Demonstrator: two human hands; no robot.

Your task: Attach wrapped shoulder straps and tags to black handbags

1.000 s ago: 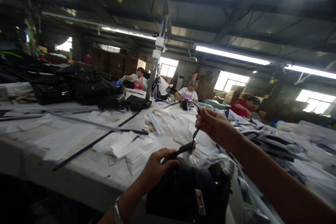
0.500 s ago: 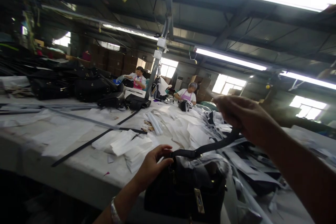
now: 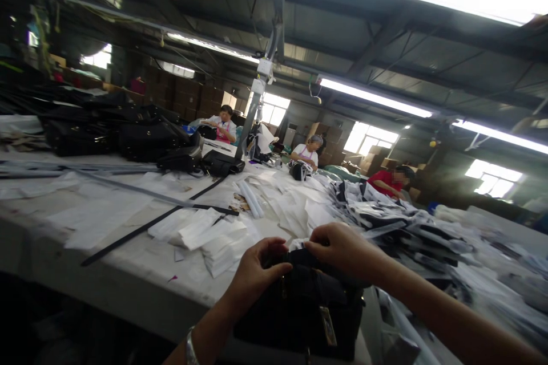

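Note:
A black handbag point(image 3: 299, 308) with a gold-coloured clasp point(image 3: 328, 326) stands at the near edge of the table, below both hands. My left hand point(image 3: 261, 265) is closed on the bag's upper left side, thumb in front, where a black handle starts. Close beside it, my right hand point(image 3: 338, 248) pinches at the bag's top, over the handle. Most of that handle is hidden under my fingers. A bit of white wrapping point(image 3: 297, 243) shows between the two hands.
White paper sheets point(image 3: 214, 239) and a long black strip point(image 3: 141, 234) lie on the table point(image 3: 107, 296). Black handbags point(image 3: 145, 137) are heaped at the left. Black and white pieces point(image 3: 411, 234) are piled at the right. Three people sit working farther back.
My right hand held the black band up and away to the right, then came down and left onto the bag's top beside my left hand. The left hand stayed near the same spot.

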